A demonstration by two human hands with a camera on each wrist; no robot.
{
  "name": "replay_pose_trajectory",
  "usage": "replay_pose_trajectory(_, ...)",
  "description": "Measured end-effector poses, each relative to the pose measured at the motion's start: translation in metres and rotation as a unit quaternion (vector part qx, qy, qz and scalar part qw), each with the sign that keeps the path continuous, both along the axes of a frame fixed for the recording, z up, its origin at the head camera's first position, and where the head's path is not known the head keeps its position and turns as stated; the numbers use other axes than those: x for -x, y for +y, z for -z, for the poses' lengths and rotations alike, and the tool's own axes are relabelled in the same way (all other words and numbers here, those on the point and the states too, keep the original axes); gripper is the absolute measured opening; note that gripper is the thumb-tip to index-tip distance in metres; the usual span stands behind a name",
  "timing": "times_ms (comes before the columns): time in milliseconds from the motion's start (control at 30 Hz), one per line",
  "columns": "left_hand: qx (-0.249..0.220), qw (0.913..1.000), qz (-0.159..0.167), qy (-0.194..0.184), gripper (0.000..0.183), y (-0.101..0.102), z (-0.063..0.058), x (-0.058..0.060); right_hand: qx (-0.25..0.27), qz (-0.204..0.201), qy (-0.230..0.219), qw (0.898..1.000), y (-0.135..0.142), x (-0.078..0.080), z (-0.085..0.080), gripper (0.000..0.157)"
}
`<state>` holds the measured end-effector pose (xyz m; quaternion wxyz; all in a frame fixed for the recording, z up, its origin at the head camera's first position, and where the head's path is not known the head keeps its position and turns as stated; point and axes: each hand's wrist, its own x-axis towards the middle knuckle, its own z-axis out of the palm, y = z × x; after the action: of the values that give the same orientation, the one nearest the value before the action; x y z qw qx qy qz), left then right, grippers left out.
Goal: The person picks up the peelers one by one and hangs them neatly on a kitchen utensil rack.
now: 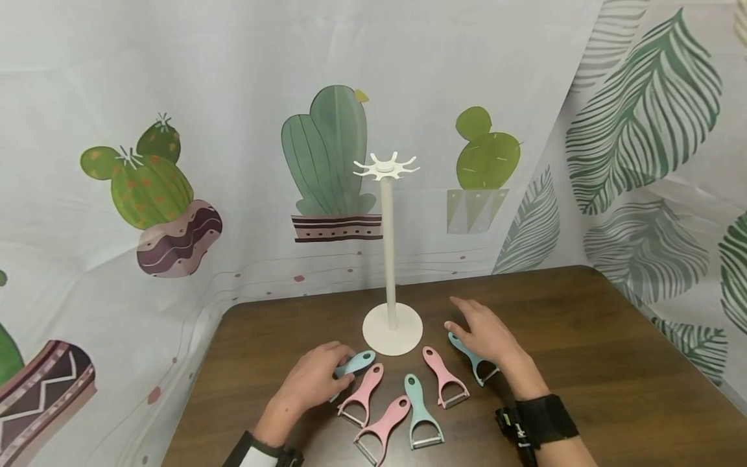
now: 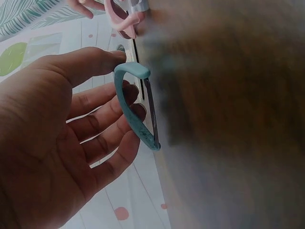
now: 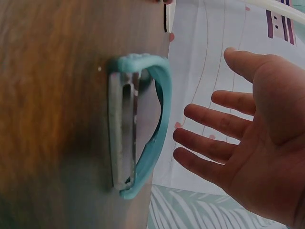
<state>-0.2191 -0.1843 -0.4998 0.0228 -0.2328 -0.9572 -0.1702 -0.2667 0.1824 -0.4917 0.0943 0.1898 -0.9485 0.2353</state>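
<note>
My left hand [image 1: 315,379] is at the leftmost blue Y-shaped peeler [image 1: 357,363], thumb on one side of its handle and fingers curled round the other. In the left wrist view this peeler's blade loop [image 2: 122,95] faces the camera, with fingertips behind it. Over the rightmost blue peeler [image 1: 463,350] hovers my right hand [image 1: 487,334], fingers spread and holding nothing. The right wrist view shows a gap between that hand [image 3: 257,129] and the peeler's blade end [image 3: 159,105]. Between the hands lie three pink peelers [image 1: 364,392] [image 1: 385,425] [image 1: 441,373] and a teal one [image 1: 417,402].
A white stand rises behind the peelers, with a round base [image 1: 379,337], a slim post [image 1: 388,253] and a ring of several hooks [image 1: 385,168] on top. It stands on the brown wooden table [image 1: 583,350]. Behind the table hangs a printed cloth [image 1: 245,162].
</note>
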Motion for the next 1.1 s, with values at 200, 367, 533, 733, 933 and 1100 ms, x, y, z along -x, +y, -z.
replay_pose_trajectory(200,-0.015,0.9996,0.006,0.021,0.032,0.000,-0.002,0.001,0.002,-0.006,0.011,1.000,-0.003,-0.001,-0.001,0.062)
replay_pose_trajectory(367,-0.016,0.9995,0.006,0.027,0.032,0.000,-0.004,0.003,0.001,-0.005,0.018,1.000,-0.006,-0.001,-0.003,0.062)
replay_pose_trajectory(533,-0.029,0.9992,0.007,0.027,0.032,0.000,-0.006,0.005,-0.001,-0.005,0.015,1.000,-0.008,-0.002,-0.004,0.062)
replay_pose_trajectory(733,-0.047,0.9988,0.006,0.012,0.032,0.000,-0.011,0.006,0.010,-0.010,0.009,1.000,-0.014,-0.004,-0.007,0.062)
replay_pose_trajectory(933,-0.068,0.9976,-0.008,0.011,0.034,-0.001,-0.018,0.005,0.011,-0.011,0.000,1.000,-0.015,-0.005,-0.008,0.063)
replay_pose_trajectory(1100,-0.090,0.9955,-0.005,0.028,0.035,0.000,-0.021,0.005,0.015,-0.015,0.005,1.000,-0.018,-0.004,-0.011,0.063)
